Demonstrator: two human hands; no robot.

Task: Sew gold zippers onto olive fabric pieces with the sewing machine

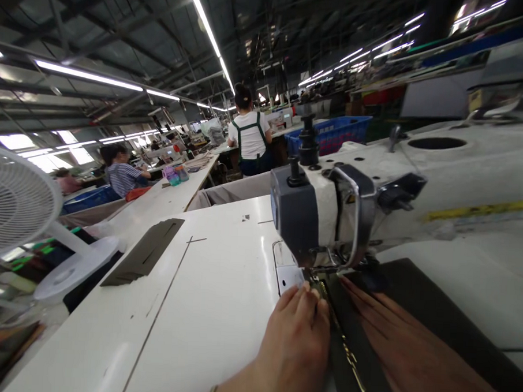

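Observation:
A dark olive fabric piece (430, 299) lies under the head of a sewing machine (306, 215). Along it runs a zipper with gold teeth (345, 349), leading up to the needle area. My left hand (296, 336) is closed, its curled fingers pinching the zipper's left edge just in front of the presser foot, which is largely hidden. Flat on the fabric to the right of the zipper rests my right hand (394, 332), fingers stretched out and close together, tips near the foot.
On the white table (209, 298) a stack of olive fabric pieces (144, 253) lies to the left. Beyond it stands a white fan (76, 263). A blue crate (333, 132) is behind the machine. Two people (249, 135) sit at stations farther off, near purple and teal bottles (172, 176).

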